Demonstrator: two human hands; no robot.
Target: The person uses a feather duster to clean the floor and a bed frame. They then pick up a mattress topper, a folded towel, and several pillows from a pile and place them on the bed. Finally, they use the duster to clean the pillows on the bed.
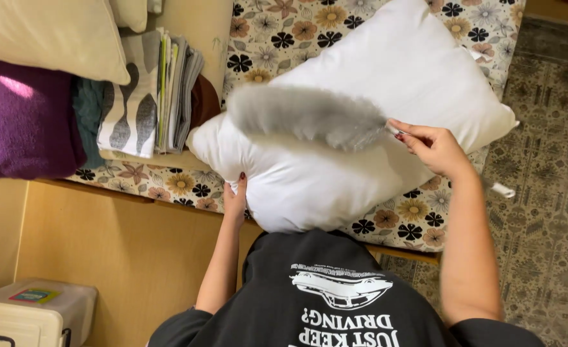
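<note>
White pillow insert (361, 128), plump, square, smooth fabric, tilted diagonally over floral mattress, lower corner against torso. Pinched at left edge and at right side. Grey fuzzy pillowcase (306, 115), motion-blurred, elongated, lying across upper-left face of pillow insert, right end touching fingertips.

A purple blanket (20, 119) lies at the left edge, beside a stack of folded cloths (158, 90) on the floral mattress (264, 38). A patterned rug (547, 212) fills the right side, and a pale plastic box (36, 311) sits at lower left.
</note>
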